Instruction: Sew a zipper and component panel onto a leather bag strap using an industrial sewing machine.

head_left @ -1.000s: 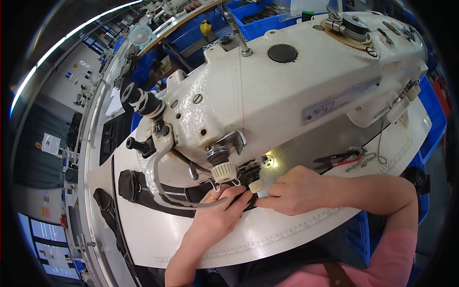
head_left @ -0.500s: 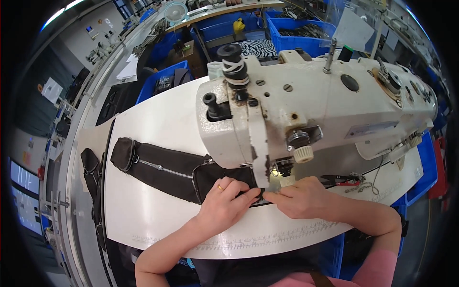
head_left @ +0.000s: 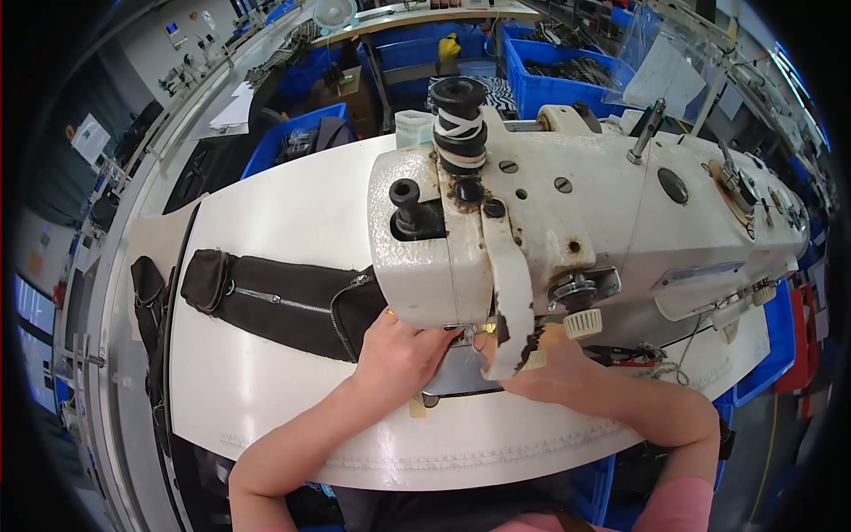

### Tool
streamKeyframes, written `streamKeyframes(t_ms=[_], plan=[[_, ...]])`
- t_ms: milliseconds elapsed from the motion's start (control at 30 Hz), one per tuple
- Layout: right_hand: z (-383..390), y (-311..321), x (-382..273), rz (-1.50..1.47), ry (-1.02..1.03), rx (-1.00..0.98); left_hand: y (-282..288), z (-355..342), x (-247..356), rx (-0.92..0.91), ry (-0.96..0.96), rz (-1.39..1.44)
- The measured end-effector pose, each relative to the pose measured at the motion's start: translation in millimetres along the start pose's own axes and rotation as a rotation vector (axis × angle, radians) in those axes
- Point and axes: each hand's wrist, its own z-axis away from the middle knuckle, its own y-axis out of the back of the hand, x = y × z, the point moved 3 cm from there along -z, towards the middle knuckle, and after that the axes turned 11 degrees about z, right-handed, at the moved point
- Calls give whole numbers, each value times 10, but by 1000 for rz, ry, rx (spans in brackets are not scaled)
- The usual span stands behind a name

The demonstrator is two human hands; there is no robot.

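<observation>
A white industrial sewing machine (head_left: 581, 230) stands on a pale table (head_left: 230, 381). A long black fabric piece with zippers (head_left: 275, 291) lies across its left part, running under the machine head. My left hand (head_left: 396, 359) is curled at that piece's right end, fingers pinched close beside the presser foot (head_left: 462, 335). My right hand (head_left: 554, 372) sits just right of the needle area, its fingers mostly hidden behind the white curved arm (head_left: 514, 310), so what it holds cannot be seen. A bare steel plate (head_left: 456, 377) shows between my hands. Black-and-red snips (head_left: 620, 355) lie to the right.
Another black piece (head_left: 151, 301) lies beyond the table's left edge. Blue bins (head_left: 550, 80) with dark items stand behind the machine, and another (head_left: 292, 129) at back left. A blue bin (head_left: 771, 346) and a red container (head_left: 795, 328) are at the right. Snips have cord beside them.
The view has swung up and shifted over the machine. My hands have moved in toward the needle; the black fabric has moved away from the plate between them, which now shows bare.
</observation>
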Motion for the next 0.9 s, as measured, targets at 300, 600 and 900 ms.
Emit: streamKeyframes(t_ms=[300,600,900], plan=[[47,-203,-66,137,120,79,99,-189,16,-128,227,242],[-36,-79,-81,-6,46,-10,50,-224,98,-88,412,322],[-53,55,-123,179,166,-73,37,-295,262,-213,1082,637]])
